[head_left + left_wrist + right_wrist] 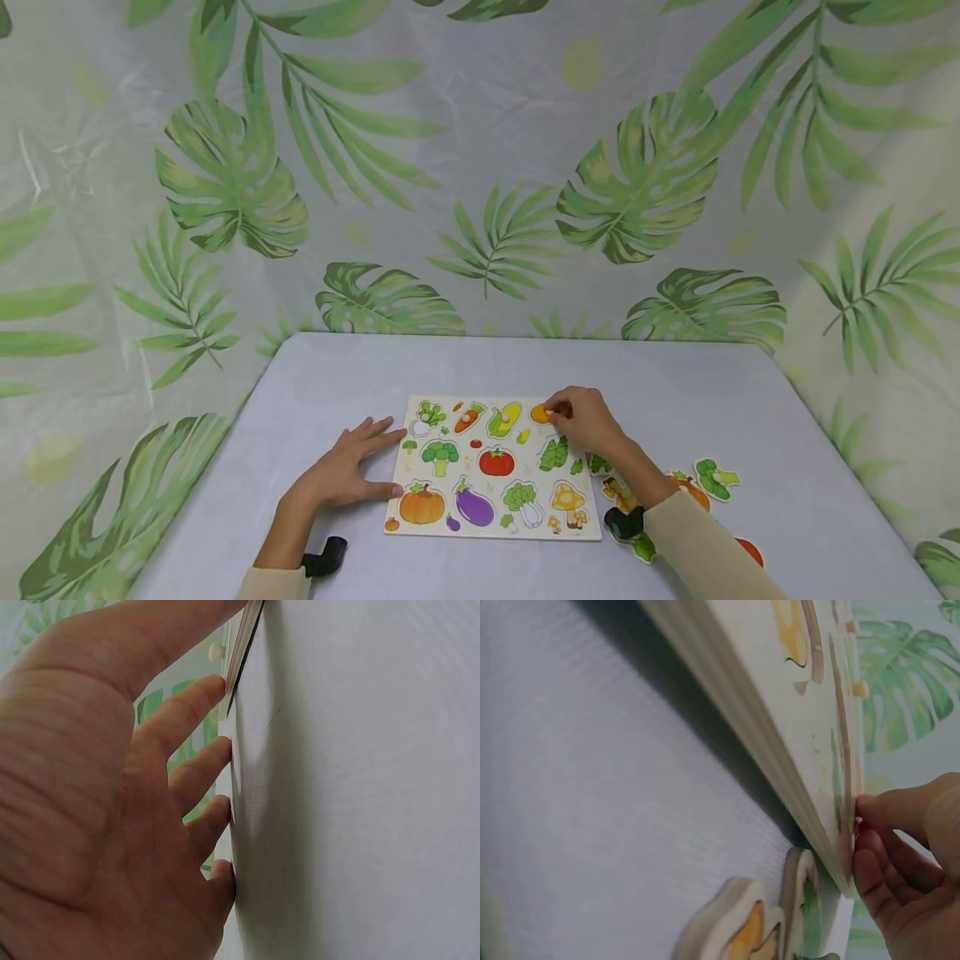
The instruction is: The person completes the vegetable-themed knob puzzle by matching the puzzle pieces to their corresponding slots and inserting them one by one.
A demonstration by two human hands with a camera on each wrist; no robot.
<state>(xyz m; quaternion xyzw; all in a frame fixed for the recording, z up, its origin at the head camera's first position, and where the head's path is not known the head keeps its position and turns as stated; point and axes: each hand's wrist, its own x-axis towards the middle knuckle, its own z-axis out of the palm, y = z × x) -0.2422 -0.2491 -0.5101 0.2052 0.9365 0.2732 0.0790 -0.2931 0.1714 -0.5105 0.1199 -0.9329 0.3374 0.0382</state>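
A flat vegetable puzzle board (480, 521) lies on the white table, printed with tomato, eggplant, pumpkin and more. My left hand (347, 467) is spread at its left side, thumb at the board's edge and other fingertips down on the cloth in the left wrist view. My right hand (588, 421) reaches over the board's far right corner. Its thumb and fingers pinch a round orange puzzle piece (538, 413), partly hidden by the fingertips. Knobbed corn (504, 421) and carrot (468, 418) pieces sit in the far row.
Loose pieces lie right of the board, some under the right forearm: a broccoli piece (716, 479), an orange one (694, 493), a red one (751, 551) and a mushroom piece (617, 493). A black wrist camera (327, 557) is strapped to the left wrist. A leaf-patterned curtain (510, 167) stands behind the table.
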